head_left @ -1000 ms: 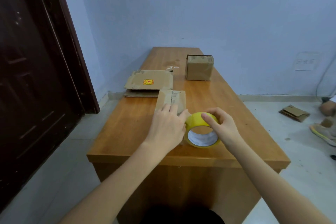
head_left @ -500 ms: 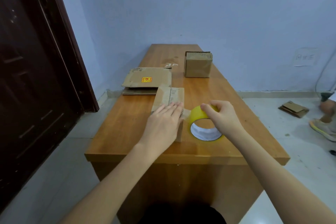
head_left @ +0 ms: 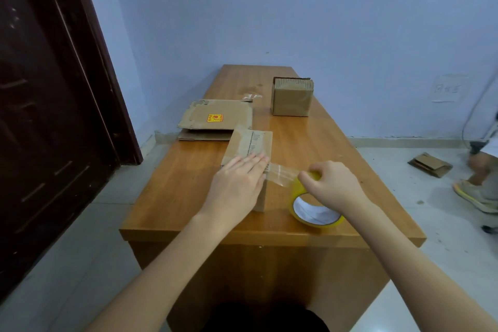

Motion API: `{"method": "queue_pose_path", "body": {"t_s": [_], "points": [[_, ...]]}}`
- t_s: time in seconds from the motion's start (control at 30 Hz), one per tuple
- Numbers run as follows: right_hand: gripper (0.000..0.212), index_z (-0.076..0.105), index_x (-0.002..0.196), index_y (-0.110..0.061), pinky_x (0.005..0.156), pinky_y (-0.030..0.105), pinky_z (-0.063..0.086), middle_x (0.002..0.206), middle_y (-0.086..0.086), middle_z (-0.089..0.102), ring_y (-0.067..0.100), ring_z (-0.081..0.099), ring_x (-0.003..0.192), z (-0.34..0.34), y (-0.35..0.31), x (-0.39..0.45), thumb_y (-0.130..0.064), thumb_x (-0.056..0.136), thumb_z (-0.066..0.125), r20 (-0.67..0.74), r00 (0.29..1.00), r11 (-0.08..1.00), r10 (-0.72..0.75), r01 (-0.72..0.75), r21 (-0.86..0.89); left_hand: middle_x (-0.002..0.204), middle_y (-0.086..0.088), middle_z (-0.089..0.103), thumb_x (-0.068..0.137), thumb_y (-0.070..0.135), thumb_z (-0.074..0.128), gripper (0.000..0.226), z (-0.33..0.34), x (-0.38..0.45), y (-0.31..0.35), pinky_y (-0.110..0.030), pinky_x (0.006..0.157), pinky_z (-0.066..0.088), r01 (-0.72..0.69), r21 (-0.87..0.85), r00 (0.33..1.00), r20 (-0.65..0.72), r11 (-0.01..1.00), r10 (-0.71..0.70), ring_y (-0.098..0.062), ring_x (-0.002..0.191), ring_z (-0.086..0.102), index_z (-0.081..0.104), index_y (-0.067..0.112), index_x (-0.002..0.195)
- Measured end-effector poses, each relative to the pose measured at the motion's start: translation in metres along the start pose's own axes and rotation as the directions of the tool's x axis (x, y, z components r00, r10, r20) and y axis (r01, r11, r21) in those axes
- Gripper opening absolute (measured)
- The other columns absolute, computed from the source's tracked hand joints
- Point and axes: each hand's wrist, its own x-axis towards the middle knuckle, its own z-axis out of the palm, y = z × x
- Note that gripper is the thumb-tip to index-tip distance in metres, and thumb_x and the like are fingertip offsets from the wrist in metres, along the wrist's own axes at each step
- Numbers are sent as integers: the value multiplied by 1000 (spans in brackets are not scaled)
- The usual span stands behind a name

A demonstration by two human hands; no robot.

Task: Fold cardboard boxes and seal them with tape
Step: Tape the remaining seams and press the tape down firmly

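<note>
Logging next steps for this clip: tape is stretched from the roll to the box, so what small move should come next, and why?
Probably keep drawing the tape roll toward the table's near edge so the tape strip runs down the box. The left hand lies flat on the box, pinning the tape's start, while the right hand grips the roll; the strip spans open air, not yet pressed down.

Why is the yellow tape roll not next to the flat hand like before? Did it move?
Yes. The tape roll moved right and toward the table's near edge, away from the box under the left hand. The right hand pulled it, stretching clear tape.
</note>
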Motion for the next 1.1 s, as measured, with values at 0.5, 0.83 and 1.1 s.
{"method": "queue_pose_path", "body": {"t_s": [0.5, 0.83, 1.1], "points": [[39, 53, 120, -12, 80, 29, 39, 118, 6, 51, 22, 50, 108, -17, -37, 0, -38, 101, 32, 25, 985, 867, -168, 160, -473, 125, -3, 63, 94, 21, 48, 35, -7, 1, 2, -30, 102, 33, 102, -69, 989, 112, 992, -94, -15, 118, 58, 61, 11, 125], [54, 29, 146, -5, 118, 37, -2, 145, 7, 42, 19, 38, 135, 28, -68, -29, -20, 95, 35, 145, 975, 913, -168, 210, -351, 141, 1, 48, 101, 24, 39, 38, -14, 4, 2, -20, 107, 18, 106, -51, 979, 181, 993, -96, -10, 133, 42, 49, 16, 138], [55, 47, 136, -6, 110, 36, 28, 135, 13, 52, 27, 45, 128, 41, -80, -31, -27, 86, 51, 68, 985, 825, -159, 170, -539, 145, 4, 43, 102, 26, 35, 40, -15, 7, -1, -16, 107, 11, 141, -59, 971, 201, 988, -127, -6, 136, 36, 44, 19, 141]]}}
